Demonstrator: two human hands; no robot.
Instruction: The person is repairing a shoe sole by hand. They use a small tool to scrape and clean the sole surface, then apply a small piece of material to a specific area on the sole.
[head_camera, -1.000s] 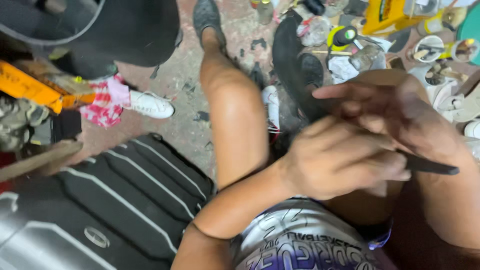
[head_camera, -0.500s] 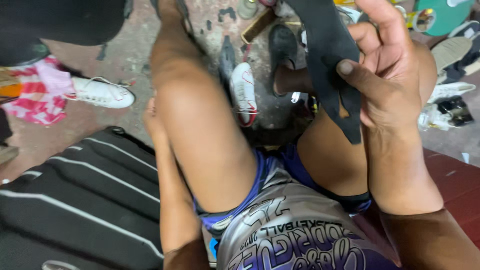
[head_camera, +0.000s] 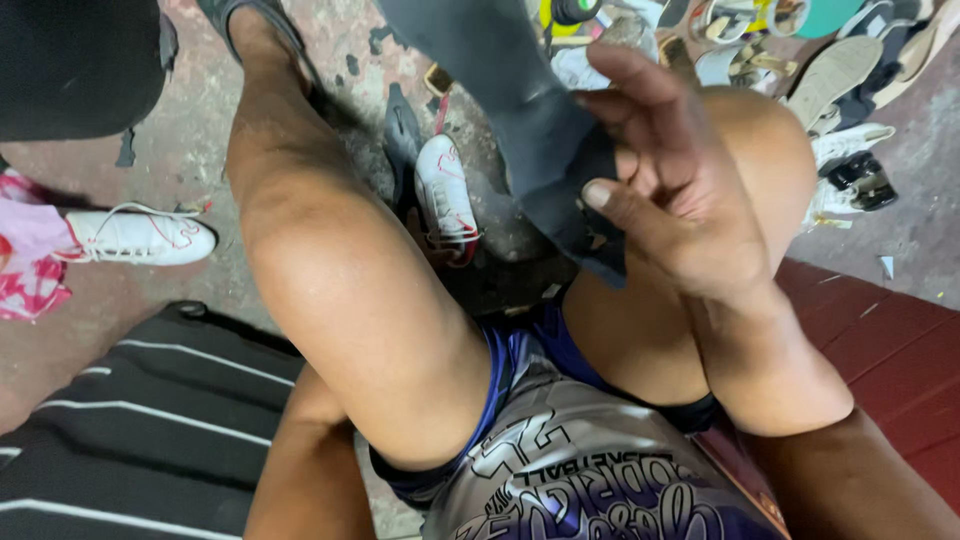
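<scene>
Pinching a dark grey rubber sheet (head_camera: 520, 130) between thumb and curled fingers, the right hand (head_camera: 670, 190) held it up over the right knee, the thumb pressed flat on the sheet's lower end. The sheet rose slanting from that grip toward the top edge of the view, its lower edge ragged and hanging just above the inner thigh. The left forearm (head_camera: 310, 460) ran down behind the left thigh, and the left hand itself was hidden, so whether it was spread or closed could not be told. Purple and grey printed shorts (head_camera: 560, 460) covered the lap. On the concrete floor (head_camera: 180, 150) between the legs lay a white sports shoe with red trim (head_camera: 445, 195), just beside a dark sole piece (head_camera: 403, 140). Another white shoe (head_camera: 140, 237) lay near the floor's left edge, next to a pink patterned cloth (head_camera: 30, 260). A black bag with white stripes (head_camera: 140, 420) filled the lower left corner. A heap of shoes and soles (head_camera: 830, 80) lay at the upper right corner, well apart from the hand.
</scene>
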